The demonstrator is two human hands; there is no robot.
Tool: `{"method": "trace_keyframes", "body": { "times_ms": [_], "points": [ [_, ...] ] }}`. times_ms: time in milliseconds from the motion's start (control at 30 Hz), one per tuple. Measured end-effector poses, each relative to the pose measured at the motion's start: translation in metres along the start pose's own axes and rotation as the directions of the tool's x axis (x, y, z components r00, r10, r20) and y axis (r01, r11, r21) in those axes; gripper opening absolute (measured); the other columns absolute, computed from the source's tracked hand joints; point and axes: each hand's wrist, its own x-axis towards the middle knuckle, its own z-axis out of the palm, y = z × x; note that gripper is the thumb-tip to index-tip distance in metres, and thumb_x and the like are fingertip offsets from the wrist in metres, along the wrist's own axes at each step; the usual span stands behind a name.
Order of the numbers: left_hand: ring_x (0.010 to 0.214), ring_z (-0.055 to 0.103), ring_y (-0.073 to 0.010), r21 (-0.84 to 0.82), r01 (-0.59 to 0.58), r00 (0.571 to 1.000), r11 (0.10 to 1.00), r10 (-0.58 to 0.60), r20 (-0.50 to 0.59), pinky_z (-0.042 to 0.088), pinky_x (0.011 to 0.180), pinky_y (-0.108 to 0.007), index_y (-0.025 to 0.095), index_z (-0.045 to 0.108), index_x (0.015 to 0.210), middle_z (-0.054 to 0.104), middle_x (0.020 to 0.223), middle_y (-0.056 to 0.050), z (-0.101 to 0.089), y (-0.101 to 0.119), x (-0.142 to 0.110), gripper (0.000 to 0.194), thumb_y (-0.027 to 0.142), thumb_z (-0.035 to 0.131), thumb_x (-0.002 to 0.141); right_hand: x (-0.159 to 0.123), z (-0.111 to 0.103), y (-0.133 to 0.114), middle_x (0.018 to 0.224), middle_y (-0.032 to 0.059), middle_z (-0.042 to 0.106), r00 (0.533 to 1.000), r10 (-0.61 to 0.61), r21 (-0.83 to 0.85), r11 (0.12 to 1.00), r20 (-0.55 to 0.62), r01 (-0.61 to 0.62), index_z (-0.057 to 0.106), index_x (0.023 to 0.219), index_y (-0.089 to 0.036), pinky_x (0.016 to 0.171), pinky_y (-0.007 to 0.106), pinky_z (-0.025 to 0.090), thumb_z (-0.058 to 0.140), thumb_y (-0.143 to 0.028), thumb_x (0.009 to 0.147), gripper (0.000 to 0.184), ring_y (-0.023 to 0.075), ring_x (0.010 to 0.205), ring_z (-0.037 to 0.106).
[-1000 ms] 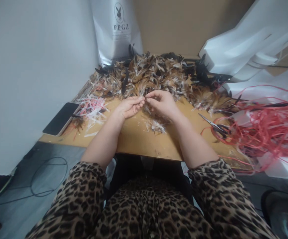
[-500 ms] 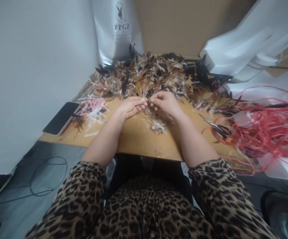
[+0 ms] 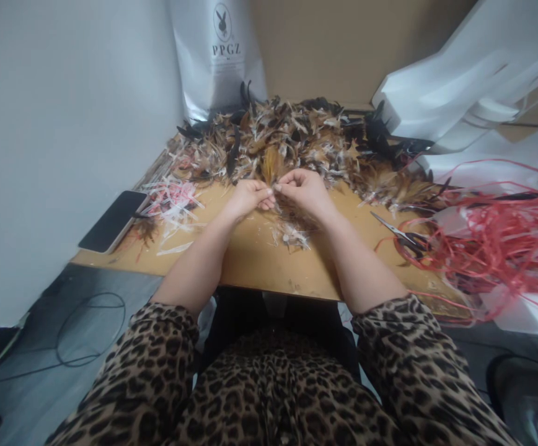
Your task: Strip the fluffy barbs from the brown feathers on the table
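Over the wooden table, my left hand (image 3: 250,198) is closed with its fingers curled and thumb pressed in at the base of a small bunch of golden-brown feathers (image 3: 272,165). Close beside it, my right hand (image 3: 305,189) pinches at the same base with thumb and forefinger. The feathers stand up from between the fingertips, tips pointing away from me. Fine detail at the pinch is too small to make out. Just below my hands lies a small heap of feathers with whitish ends (image 3: 292,235).
A large pile of brown and black feathers (image 3: 297,133) spreads along the back. Scissors (image 3: 401,232) and tangled red plastic string (image 3: 506,241) lie at right. At left are a phone (image 3: 114,221) and pink-white strips (image 3: 176,201). A white printed bag (image 3: 225,68) stands behind.
My left fingers have curled in from a straighter pose. The golden-brown feathers now stand more upright between my fingertips. My right hand has hardly moved.
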Motion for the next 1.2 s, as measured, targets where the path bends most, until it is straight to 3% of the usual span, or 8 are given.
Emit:
{"method": "trace_keyframes", "body": {
  "times_ms": [100,200,433,567,667,867,1033,1200],
  "points": [
    [0.044,0.058,-0.0072,0.059,-0.022,1.000,0.998,0.022,-0.002,0.048,0.049,-0.016,0.007,0.063,0.064,0.062,0.050,-0.003,0.004,-0.003,0.001,0.012,0.007,0.068,0.075,-0.006,0.011,-0.002,0.058,-0.0029,0.053,0.984,-0.139,-0.097,0.987,-0.108,0.129,0.061,0.072,-0.018,0.057,0.025,0.037,0.065,-0.025,0.070,0.009,0.0101,0.055,0.043],
    [0.042,0.057,-0.0075,0.141,-0.044,0.999,0.989,0.048,-0.025,0.048,0.048,-0.016,0.008,0.064,0.063,0.060,0.047,0.000,0.005,-0.007,0.004,0.017,-0.005,0.056,0.072,-0.012,0.021,-0.003,0.059,-0.0023,0.054,0.971,-0.226,-0.192,0.959,-0.084,0.207,0.064,0.079,-0.019,0.062,0.027,0.038,0.063,-0.028,0.075,0.010,0.0120,0.058,0.047],
    [0.041,0.057,-0.0093,0.270,-0.077,0.994,0.960,0.096,-0.057,0.046,0.046,-0.017,0.008,0.064,0.059,0.057,0.043,0.001,0.009,-0.008,0.003,0.026,-0.009,0.047,0.069,-0.010,0.030,0.007,0.061,-0.0002,0.059,0.979,-0.185,-0.246,0.956,-0.088,0.159,0.067,0.077,-0.019,0.062,0.027,0.036,0.061,-0.031,0.076,0.013,0.0135,0.059,0.049],
    [0.042,0.057,-0.0076,0.147,-0.047,0.998,0.988,0.052,-0.033,0.048,0.049,-0.017,0.009,0.061,0.060,0.059,0.046,0.000,0.011,-0.006,0.001,0.019,-0.002,0.055,0.074,-0.007,0.029,0.010,0.057,-0.0014,0.056,0.983,-0.149,-0.159,0.979,-0.111,0.131,0.065,0.071,-0.018,0.058,0.026,0.035,0.060,-0.029,0.075,0.012,0.0116,0.056,0.046],
    [0.043,0.057,-0.0070,0.043,-0.017,1.000,0.999,0.018,-0.024,0.047,0.048,-0.016,0.009,0.061,0.062,0.061,0.049,-0.001,0.012,-0.006,0.001,0.015,0.007,0.065,0.076,-0.006,0.029,0.009,0.056,-0.0024,0.054,0.991,-0.082,0.031,0.996,-0.102,0.086,0.060,0.069,-0.019,0.054,0.025,0.035,0.061,-0.030,0.074,0.013,0.0102,0.052,0.045],
    [0.046,0.057,-0.0046,-0.226,0.057,0.998,0.972,-0.061,-0.011,0.045,0.049,-0.013,0.006,0.062,0.068,0.063,0.055,-0.003,0.007,-0.005,0.002,0.014,0.014,0.068,0.079,0.003,0.024,0.012,0.053,-0.0056,0.047,0.996,0.074,0.421,0.906,-0.041,-0.050,0.053,0.072,-0.020,0.044,0.022,0.029,0.066,-0.051,0.072,0.033,0.0064,0.043,0.035],
    [0.046,0.057,-0.0025,-0.358,0.077,0.997,0.930,-0.076,0.017,0.043,0.048,-0.011,0.005,0.064,0.078,0.064,0.059,-0.002,0.004,-0.003,0.003,0.006,0.010,0.065,0.081,0.008,0.016,0.016,0.047,-0.0081,0.040,0.993,0.108,0.450,0.890,-0.051,-0.074,0.051,0.070,-0.020,0.041,0.022,0.025,0.068,-0.054,0.068,0.038,0.0055,0.040,0.029],
    [0.047,0.057,-0.0024,-0.362,0.084,0.996,0.929,-0.067,0.057,0.044,0.049,-0.010,0.005,0.064,0.077,0.064,0.059,-0.002,0.004,-0.001,0.001,0.008,0.011,0.064,0.082,0.007,0.013,0.014,0.059,-0.0023,0.058,0.992,0.100,0.416,0.908,-0.079,-0.058,0.057,0.071,-0.018,0.047,0.022,0.035,0.071,-0.042,0.067,0.028,0.0065,0.047,0.043]
  ]
}}
